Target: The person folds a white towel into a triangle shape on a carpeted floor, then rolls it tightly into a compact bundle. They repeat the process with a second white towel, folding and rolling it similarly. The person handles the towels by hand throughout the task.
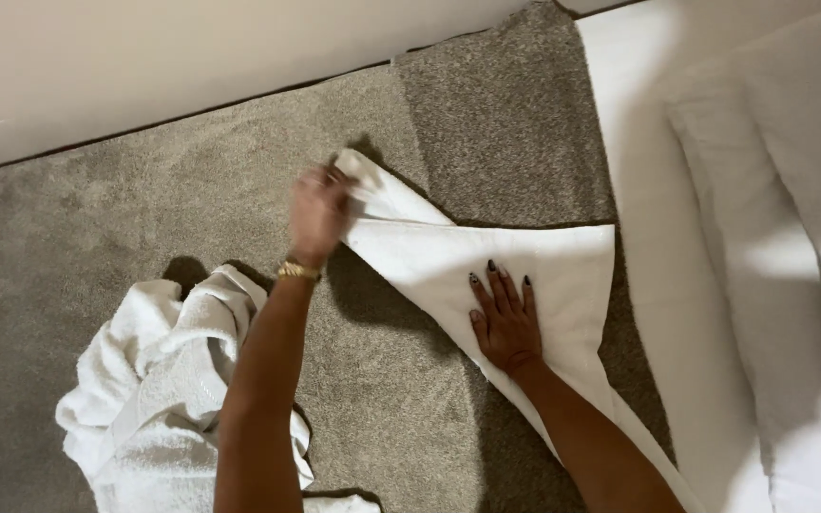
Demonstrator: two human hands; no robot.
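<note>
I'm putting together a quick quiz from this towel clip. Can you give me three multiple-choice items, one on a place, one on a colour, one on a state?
1. Where does the crumpled towel lie?
A. On the carpet by the left arm
B. On the bed
C. Under the right hand

2. What colour is the carpet?
A. Red
B. Grey-brown
C. Blue

3. How is the right hand?
A. Closed in a fist
B. Lifted in the air
C. Flat, fingers spread, on the folded towel

Answers: 1 A, it sits heaped on the carpet beside the left forearm. 2 B, grey-brown pile throughout. 3 C, the palm presses the towel while the left hand grips its corner.
</note>
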